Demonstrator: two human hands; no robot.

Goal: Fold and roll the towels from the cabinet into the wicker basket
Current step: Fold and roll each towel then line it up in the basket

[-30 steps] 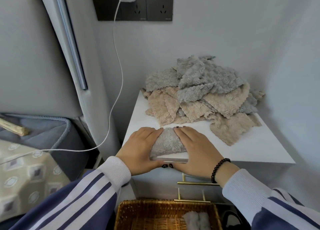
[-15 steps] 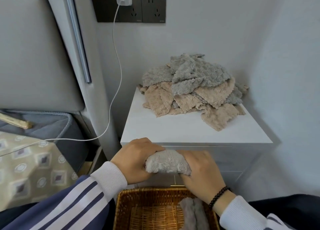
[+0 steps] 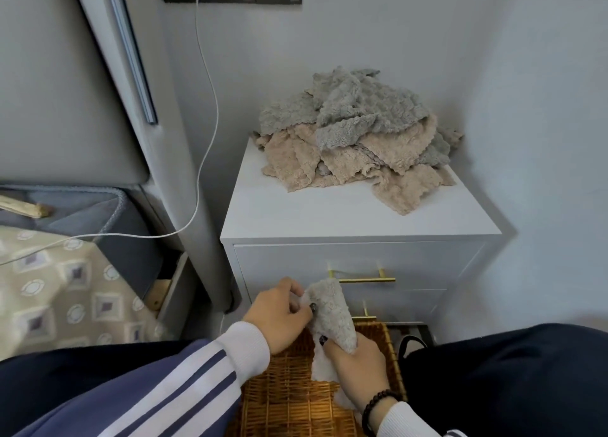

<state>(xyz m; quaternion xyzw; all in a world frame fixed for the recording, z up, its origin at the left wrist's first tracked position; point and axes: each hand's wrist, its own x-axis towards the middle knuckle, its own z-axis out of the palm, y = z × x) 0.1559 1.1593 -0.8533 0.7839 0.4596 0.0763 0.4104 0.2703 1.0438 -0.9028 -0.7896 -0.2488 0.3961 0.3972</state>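
A rolled grey towel (image 3: pixel 332 315) is held above the wicker basket (image 3: pixel 289 400), tilted with its lower end toward the right. My left hand (image 3: pixel 279 315) pinches its upper left edge. My right hand (image 3: pixel 357 362) grips its lower end from below. A loose pile of grey and beige towels (image 3: pixel 355 140) lies at the back of the white cabinet top (image 3: pixel 329 216). The basket stands on the floor in front of the cabinet; my arms hide part of its inside.
The cabinet has drawers with gold handles (image 3: pixel 362 278). A white charging cable (image 3: pixel 204 140) hangs from a wall socket to the bed on the left. A patterned bedcover (image 3: pixel 59 288) lies at the left. A dark bag (image 3: pixel 411 344) sits right of the basket.
Both hands lifted the rolled towel off the cabinet's front edge and brought it down over the basket. The view tilted downward.
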